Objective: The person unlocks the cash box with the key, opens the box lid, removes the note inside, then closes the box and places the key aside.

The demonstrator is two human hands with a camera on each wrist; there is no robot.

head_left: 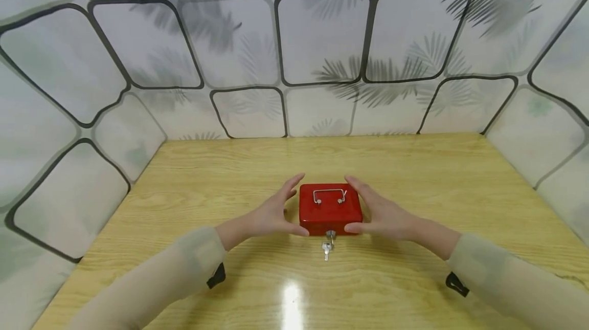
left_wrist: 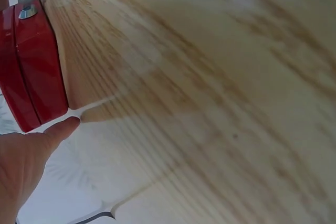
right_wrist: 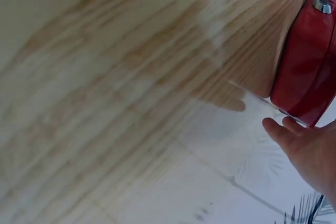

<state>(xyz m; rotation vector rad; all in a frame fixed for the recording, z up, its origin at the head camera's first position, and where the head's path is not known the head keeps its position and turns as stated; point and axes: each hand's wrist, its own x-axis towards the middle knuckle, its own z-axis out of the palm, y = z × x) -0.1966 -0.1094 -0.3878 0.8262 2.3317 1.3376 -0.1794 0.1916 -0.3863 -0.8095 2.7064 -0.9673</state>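
A small red metal cash box (head_left: 327, 217) lies on the wooden table with its lid closed and a silver wire handle folded on top. Keys (head_left: 326, 249) hang from the lock (head_left: 330, 234) on its near side. To the left of the box is my left hand (head_left: 275, 213), thumb and fingers spread around that side; the left wrist view leaves a small gap at the thumb tip. My right hand (head_left: 384, 213) curves around the right side in the same spread pose, its fingertips close to the box; whether they touch it I cannot tell.
Light wood-grain tabletop (head_left: 221, 176) stretches around the box. White cloth (head_left: 322, 38) with dark rounded outlines and leaf prints walls the back and both sides. A bright reflection lies on the near part of the table.
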